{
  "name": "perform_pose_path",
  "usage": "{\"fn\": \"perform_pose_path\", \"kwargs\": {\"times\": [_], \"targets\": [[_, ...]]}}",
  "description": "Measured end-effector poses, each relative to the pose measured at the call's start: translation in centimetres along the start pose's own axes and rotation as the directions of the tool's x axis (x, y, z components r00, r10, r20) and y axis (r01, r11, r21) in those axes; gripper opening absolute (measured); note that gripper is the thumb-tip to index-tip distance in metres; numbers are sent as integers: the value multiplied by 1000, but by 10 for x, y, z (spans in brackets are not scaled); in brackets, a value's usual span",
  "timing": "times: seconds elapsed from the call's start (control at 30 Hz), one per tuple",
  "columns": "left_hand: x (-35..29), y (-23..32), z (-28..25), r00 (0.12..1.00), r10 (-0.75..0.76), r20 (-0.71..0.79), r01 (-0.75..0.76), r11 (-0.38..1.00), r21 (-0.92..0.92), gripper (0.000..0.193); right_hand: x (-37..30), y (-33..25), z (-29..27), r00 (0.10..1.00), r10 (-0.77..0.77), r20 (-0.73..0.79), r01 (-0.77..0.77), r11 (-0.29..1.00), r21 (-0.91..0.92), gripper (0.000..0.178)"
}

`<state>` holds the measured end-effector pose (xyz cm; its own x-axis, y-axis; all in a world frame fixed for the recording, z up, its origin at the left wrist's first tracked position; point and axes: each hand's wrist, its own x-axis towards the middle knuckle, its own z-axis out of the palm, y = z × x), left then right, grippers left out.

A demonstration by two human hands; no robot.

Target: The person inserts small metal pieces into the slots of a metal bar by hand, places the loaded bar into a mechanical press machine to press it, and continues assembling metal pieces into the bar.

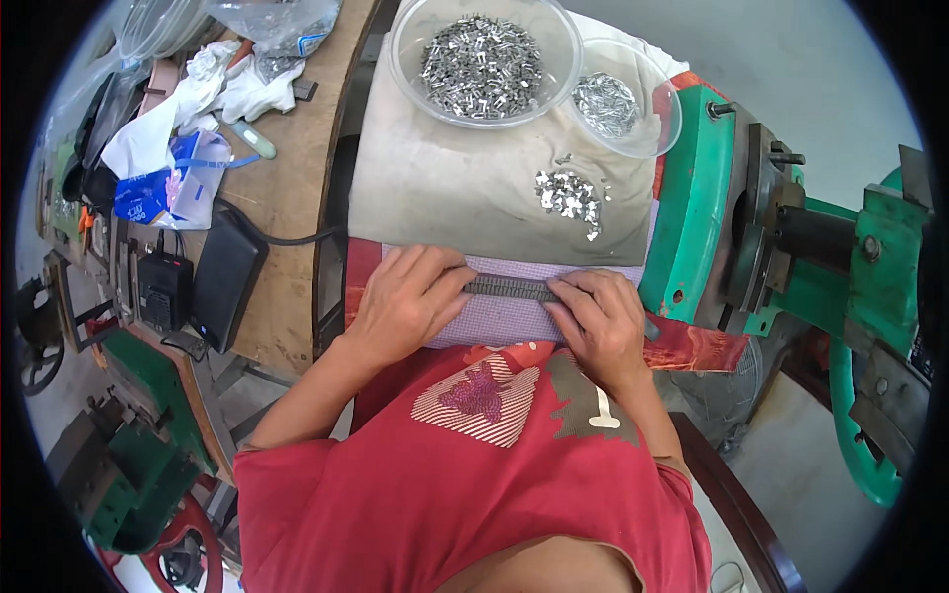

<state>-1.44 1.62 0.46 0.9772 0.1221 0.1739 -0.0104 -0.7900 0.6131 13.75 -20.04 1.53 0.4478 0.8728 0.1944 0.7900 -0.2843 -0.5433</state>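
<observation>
The left hand (407,301) and right hand (601,321) pinch the 2 ends of a dark ridged strip (510,287) lying between them.

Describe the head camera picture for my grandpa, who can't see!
Left hand and right hand grip a dark ridged strip by its ends, over purple cloth. Beyond, small shiny pieces lie on beige cloth near a big tub and small tub holding more.

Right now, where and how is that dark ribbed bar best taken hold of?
Probably by its two ends, one hand from each side, as the left hand and right hand do: the dark ribbed bar is long and narrow, running crosswise over the purple cloth.
</observation>
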Motion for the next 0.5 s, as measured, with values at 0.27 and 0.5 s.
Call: {"fn": "perform_pose_path", "kwargs": {"times": [0.27, 0.5], "targets": [[23, -4, 12, 993, -34, -113, 37, 999, 20, 32, 5, 12, 7, 979, -23, -205, -2, 993, -120, 33], [22, -13, 17, 985, -148, -89, 138, 984, -117, 34, 1, 14, 10, 977, 49, -210, -60, 997, -44, 33]]}}
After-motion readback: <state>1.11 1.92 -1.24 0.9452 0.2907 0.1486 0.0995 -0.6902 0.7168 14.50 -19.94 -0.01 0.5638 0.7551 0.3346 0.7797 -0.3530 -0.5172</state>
